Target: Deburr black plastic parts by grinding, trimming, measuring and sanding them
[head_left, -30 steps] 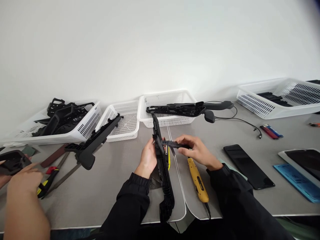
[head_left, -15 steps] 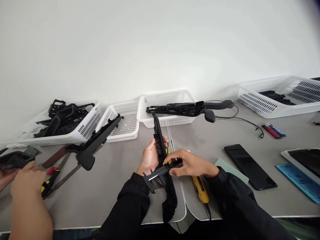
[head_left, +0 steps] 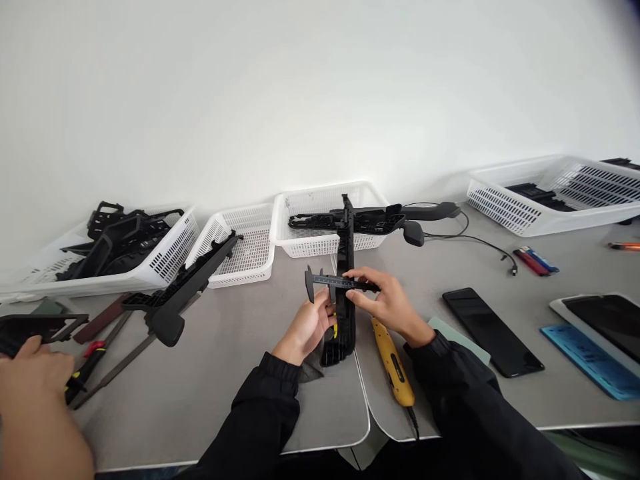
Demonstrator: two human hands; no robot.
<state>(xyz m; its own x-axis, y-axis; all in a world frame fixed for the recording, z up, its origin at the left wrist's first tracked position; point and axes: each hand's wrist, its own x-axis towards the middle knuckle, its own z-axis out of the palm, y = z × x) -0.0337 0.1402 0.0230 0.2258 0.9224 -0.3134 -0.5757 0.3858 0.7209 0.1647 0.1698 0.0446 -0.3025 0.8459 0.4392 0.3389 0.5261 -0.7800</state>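
My left hand [head_left: 306,328] is closed at the left edge of a long black plastic part [head_left: 345,323], a ribbed strip standing nearly straight up and down in view, with some fingers hidden behind it. In the fingers of my right hand [head_left: 393,307] is a dark vernier caliper [head_left: 327,281], lying crosswise over the part. Its jaws point left, just above my left fingertips; whether they touch the part I cannot tell. A yellow corded handheld tool [head_left: 393,367] lies on the table below my right hand.
White baskets [head_left: 273,261] with black parts line the wall. A similar black part [head_left: 175,293] leans across a basket's edge. Files [head_left: 117,365] lie left, near a co-worker's hand [head_left: 35,373]. At right are a black phone [head_left: 493,332], lighters [head_left: 533,261] and a blue panel [head_left: 593,360].
The long black part has moved up and turned more upright. My right hand has raised the caliper and turned it nearly level. The co-worker's hand has shifted left.
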